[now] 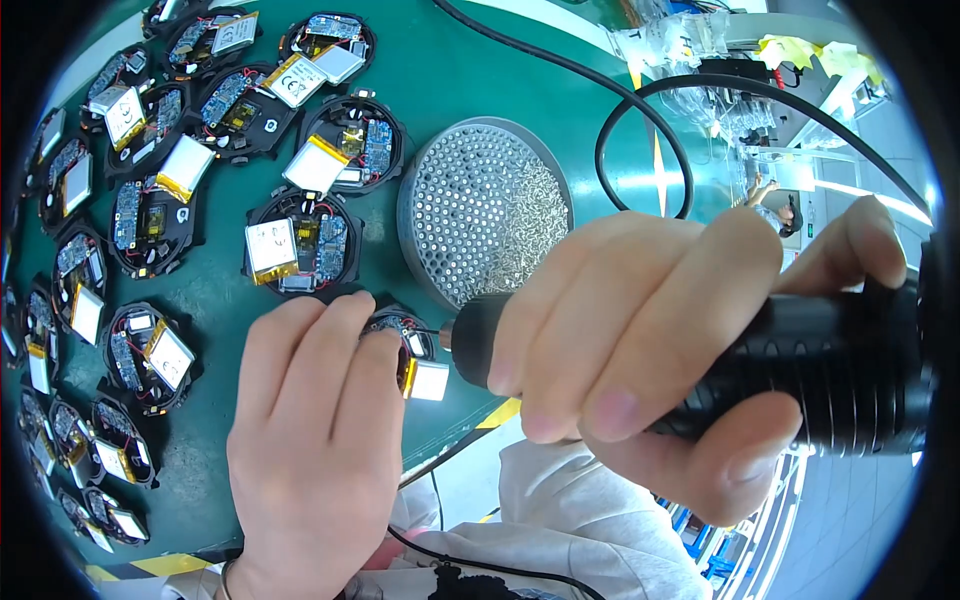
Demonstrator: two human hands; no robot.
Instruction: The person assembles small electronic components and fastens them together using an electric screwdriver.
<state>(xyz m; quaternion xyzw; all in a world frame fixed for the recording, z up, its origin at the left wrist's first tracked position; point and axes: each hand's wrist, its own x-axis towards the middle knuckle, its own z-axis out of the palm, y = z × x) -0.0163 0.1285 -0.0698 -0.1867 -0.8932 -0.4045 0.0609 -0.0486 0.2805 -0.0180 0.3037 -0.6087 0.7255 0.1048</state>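
Observation:
My right hand (640, 325) is wrapped round a black electric screwdriver (830, 370), held nearly level and pointing left. Its thin bit reaches a small round black housing (408, 328) with a circuit board inside; whether the tip sits on a screw cannot be made out. My left hand (318, 430) is closed over that housing's left side and hides much of it. A silver battery pack (428, 381) with yellow tape hangs out at its right. Just behind, a round grey dish (408, 225) with a perforated plate holds many small silver screws (528, 215).
Several similar open housings (330, 240) with batteries lie across the green table (215, 335) at left. A black cable (545, 45) loops at the back right. Clear plastic bags (690, 45) lie beyond it. Striped tape (500, 413) marks the near edge. Another person (785, 212) is far right.

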